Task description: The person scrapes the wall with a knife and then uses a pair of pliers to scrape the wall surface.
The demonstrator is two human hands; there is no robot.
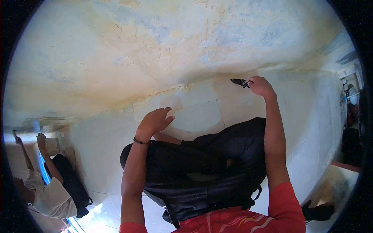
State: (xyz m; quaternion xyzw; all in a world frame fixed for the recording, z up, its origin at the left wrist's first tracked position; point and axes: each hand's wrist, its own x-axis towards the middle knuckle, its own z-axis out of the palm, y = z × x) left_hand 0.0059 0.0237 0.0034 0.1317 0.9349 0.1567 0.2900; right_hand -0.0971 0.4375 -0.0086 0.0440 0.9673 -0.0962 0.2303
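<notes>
My right hand [261, 86] is closed on the handle of a dark folding knife [241, 82]. Its short, pointed blade faces left, low over the pale tiled floor and close to the foot of the peeling wall [175, 50]. My left hand [154, 121] is empty, its fingers loosely stretched out and thumb apart. It hovers above the tiles [198, 112] in front of my crossed legs [202, 155], with a dark cord bracelet [140, 141] around the wrist.
Flaked paint and crumbs [171, 91] line the joint between wall and floor. To the left, another person [52, 194] in a white shirt sits with both arms raised towards the wall. White and dark items [352, 95] stand at the far right.
</notes>
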